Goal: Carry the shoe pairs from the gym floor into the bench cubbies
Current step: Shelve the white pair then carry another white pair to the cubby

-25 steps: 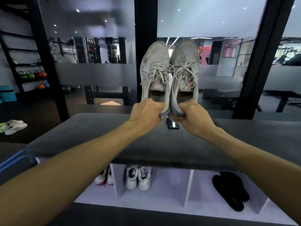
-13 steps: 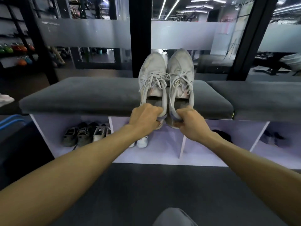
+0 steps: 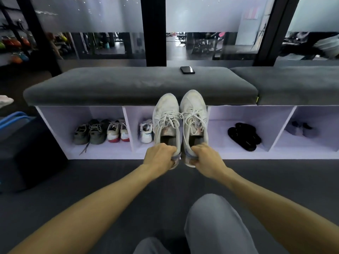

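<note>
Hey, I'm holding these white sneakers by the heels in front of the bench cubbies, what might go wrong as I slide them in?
1. The second cubby already holds a white shoe; the left sneaker may knock into it.
2. The toes sit level with the grey cushion edge and could catch on it unless lowered.
3. Left hand and right hand pinch only the heels, so a sneaker, like the right sneaker, might slip; loose laces could snag.

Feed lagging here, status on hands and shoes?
Left hand and right hand each grip a white sneaker's heel. Pair held before second cubby. White shoe already inside.
</note>
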Available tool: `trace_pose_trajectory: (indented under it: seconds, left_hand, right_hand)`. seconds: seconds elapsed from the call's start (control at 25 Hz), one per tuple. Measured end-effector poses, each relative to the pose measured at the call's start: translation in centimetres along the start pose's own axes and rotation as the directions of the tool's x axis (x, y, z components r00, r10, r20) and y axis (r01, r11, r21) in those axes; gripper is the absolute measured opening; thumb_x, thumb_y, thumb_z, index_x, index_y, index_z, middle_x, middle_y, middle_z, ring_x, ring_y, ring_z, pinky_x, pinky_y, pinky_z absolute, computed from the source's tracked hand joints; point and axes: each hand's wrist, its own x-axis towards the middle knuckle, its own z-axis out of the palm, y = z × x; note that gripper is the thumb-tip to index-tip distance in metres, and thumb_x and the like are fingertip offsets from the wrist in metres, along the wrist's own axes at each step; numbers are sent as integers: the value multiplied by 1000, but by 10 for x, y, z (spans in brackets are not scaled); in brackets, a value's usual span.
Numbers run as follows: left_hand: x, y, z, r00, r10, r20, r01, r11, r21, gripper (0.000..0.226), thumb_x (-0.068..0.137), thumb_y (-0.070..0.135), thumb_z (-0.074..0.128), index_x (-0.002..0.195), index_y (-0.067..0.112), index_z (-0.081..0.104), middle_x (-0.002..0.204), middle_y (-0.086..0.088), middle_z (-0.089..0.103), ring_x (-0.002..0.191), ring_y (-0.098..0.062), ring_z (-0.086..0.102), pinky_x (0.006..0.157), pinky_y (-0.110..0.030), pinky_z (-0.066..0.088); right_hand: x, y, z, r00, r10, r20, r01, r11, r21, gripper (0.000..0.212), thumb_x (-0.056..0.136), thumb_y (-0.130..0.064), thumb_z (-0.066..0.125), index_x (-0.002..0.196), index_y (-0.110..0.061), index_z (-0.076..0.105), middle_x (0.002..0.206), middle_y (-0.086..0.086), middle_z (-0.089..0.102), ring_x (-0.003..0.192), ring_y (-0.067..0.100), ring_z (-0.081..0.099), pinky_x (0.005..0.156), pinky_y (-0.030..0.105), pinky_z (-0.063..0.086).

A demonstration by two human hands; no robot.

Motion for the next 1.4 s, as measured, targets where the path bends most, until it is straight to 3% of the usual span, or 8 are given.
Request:
trace_pose_trajectory:
  seconds: [0.16,0.32,0.48,0.72,1.04,1.24,1.4]
  left_hand:
    - [-1,-7,37,995,-22,94,23,1000,-11,14,85,27,61,84,14,56,88,-8,62,84,-30,59,64,-33,40]
    - [20,-18,65,982,-59,180,70,996,-54,18,81,22,63,76,19,45,83,-4,55,84,-30,58,64,-32,40]
    - [68,-35,97,972,-87,217,103,992,-67,13,82,23,63,88,16,55,96,-7,61,89,-31,60,68,-33,42]
    - [174,-70,164,943,-131,305,145,989,-24,17,85,21,63,101,16,58,107,-8,63,99,-32,61,70,-32,40]
    - [307,-124,268,937,-139,319,152,988,-17,29,84,25,68,110,16,60,112,-13,63,104,-34,60,74,-33,44]
    - [369,-154,318,936,-160,315,175,984,-21,40,84,27,69,122,21,60,118,-12,61,106,-32,61,82,-35,49]
    - [400,-165,344,938,-172,301,190,981,-34,39,85,28,69,122,24,59,119,-10,61,108,-31,60,82,-34,48]
  right_hand:
    - [-7,10,33,993,69,96,-73,996,45,25,77,-16,59,68,-22,36,85,1,55,91,25,50,66,36,43]
    - [9,27,55,977,131,167,-141,989,51,27,76,-17,62,69,-21,36,87,0,54,93,22,48,67,34,41]
    - [49,60,80,963,194,185,-211,975,73,21,76,-14,63,74,-17,42,86,-2,52,94,24,49,68,35,43]
    - [139,129,130,938,272,213,-289,956,56,18,80,-14,66,94,-14,55,107,5,58,104,29,51,80,37,47]
    - [262,224,210,915,322,245,-325,945,-28,44,85,-17,63,127,-20,51,131,8,52,111,33,55,92,35,47]
    - [324,264,251,895,351,276,-350,935,-53,51,82,-16,64,131,-22,49,132,10,54,117,33,54,96,40,48]
    - [353,285,273,888,366,280,-359,930,-77,49,82,-15,67,127,-18,50,131,8,55,120,29,53,98,36,46]
